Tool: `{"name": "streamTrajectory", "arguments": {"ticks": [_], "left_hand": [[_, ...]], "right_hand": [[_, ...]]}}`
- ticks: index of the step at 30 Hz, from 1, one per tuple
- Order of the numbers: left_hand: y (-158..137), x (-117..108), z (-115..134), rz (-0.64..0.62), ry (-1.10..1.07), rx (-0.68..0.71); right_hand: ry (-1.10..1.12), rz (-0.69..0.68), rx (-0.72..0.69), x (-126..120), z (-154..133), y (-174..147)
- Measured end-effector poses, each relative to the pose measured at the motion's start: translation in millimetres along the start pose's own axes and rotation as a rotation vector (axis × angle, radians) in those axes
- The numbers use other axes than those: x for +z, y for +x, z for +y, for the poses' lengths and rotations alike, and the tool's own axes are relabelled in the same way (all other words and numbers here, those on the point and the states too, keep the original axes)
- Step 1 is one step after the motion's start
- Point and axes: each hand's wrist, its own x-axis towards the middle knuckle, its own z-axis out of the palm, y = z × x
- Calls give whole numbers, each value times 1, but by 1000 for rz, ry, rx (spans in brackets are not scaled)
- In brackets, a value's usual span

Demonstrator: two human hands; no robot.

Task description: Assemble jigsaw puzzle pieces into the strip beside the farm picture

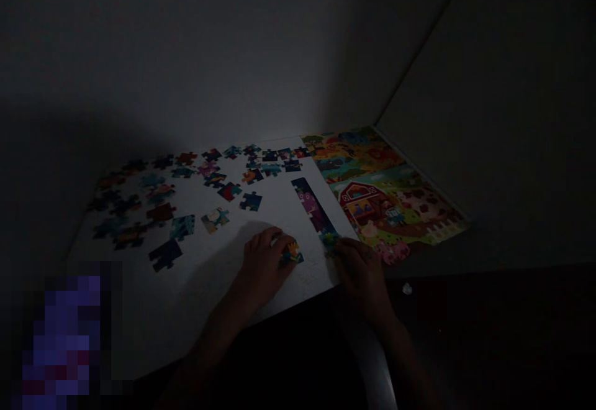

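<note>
Scene very dim; only the white table [195, 286] near the wall corner is lit. Left hand [263, 261] rests palm-down on the table, fingertips on a puzzle piece with orange and blue print [292, 253]. Right hand [361, 273] sits at the table's near edge, fingers touching the low end of a joined strip of dark purple pieces [313, 206]. Loose pieces [186, 192] lie scattered to the left and along the back. A farm picture sheet [382, 192] lies to the right of the strip.
</note>
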Motion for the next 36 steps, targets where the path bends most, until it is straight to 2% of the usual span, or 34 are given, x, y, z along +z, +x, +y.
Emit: {"name": "streamTrajectory", "arguments": {"ticks": [3, 5, 11, 14, 20, 30, 32, 36], "left_hand": [[-4, 2, -7, 9, 0, 44], [-12, 5, -20, 44, 26, 68], [-47, 4, -73, 250, 150, 117], [-62, 1, -87, 321, 204, 156], [-66, 4, -84, 382, 221, 115], [-67, 0, -76, 345, 173, 56], [-67, 0, -75, 335, 164, 44], [-67, -1, -72, 349, 151, 52]], "right_hand": [[-5, 8, -13, 0, 1, -1], [-12, 17, -30, 2, 1, -1], [-9, 57, -106, 4, 7, -3], [-55, 90, -103, 2, 15, -10], [-188, 225, -118, 7, 55, -29], [-267, 130, -386, 5, 104, -37], [-244, 108, -395, 4, 110, -40], [-247, 68, -325, -2, 108, -50]]}}
